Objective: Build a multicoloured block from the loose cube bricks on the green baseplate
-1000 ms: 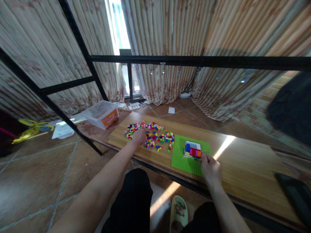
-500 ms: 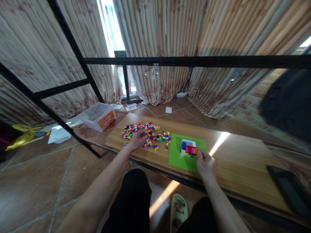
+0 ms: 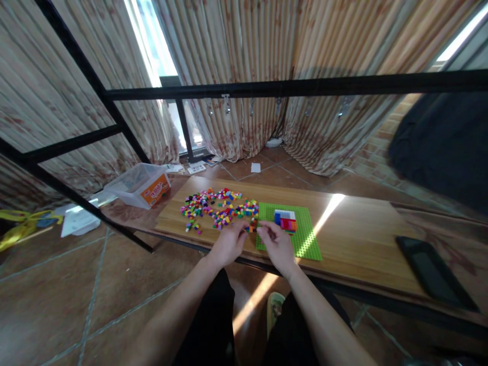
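Note:
My left hand (image 3: 230, 242) is closed in a pinch at the near right edge of a heap of small coloured building bricks (image 3: 223, 212). My right hand (image 3: 277, 246) faces it, fingertips pinched, over the near left part of a green baseplate (image 3: 305, 223). A few small orange and blue bricks (image 3: 250, 229) show between the two hands; whether fingers hold any of them is too small to tell. On the baseplate, just beyond my right hand, stands a block built of white, blue and red bricks (image 3: 285, 219).
The wooden bench top (image 3: 354, 229) carries a dark tablet-like device (image 3: 434, 272) at its right end. A clear plastic box (image 3: 131, 185) with an orange label stands at the left end. A black metal frame (image 3: 244, 90) crosses behind, before curtains (image 3: 244, 40).
My right hand has left the built block's right side and moved left across the baseplate. My left hand has come off the heap, nearer to me, and the hands are close together.

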`<state>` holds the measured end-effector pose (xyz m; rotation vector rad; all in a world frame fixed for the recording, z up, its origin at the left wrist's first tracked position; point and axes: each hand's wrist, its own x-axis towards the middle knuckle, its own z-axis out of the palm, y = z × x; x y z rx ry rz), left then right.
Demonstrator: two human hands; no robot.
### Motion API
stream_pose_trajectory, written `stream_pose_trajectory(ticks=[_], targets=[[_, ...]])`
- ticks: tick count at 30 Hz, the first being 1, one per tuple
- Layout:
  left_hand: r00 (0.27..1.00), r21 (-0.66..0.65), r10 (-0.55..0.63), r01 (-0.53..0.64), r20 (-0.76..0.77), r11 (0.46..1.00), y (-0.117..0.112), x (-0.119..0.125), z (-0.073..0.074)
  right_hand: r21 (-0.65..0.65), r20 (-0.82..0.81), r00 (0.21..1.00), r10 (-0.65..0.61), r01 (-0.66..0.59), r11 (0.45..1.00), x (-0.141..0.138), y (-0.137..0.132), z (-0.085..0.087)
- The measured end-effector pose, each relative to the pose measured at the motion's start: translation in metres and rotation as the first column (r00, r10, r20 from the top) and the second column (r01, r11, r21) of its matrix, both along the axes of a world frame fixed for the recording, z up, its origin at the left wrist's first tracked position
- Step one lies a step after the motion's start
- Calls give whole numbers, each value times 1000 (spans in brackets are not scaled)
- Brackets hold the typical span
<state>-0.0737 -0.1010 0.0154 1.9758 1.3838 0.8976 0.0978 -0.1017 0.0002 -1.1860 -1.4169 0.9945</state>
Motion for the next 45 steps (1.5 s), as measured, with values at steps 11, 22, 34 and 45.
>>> stream_pose_trajectory(ticks=[11,22,34,45], targets=[[810,-206,168,-60,561,977,-13,23,-9,-56,-135,988,80,-88,995,-3,-1,-3],[665,-421,307,12,680,907,-22,26,-2,-126,-302,951,66,-109,986,0,-6,5],[697,-344,264,-27,666,939,-22,31,0,-300,-602,792,102,-343,890,0,-8,3],[736,-308,292,-120,610,944,-22,45,-4,-249,-501,861,84,-237,939,-2,-6,-4]])
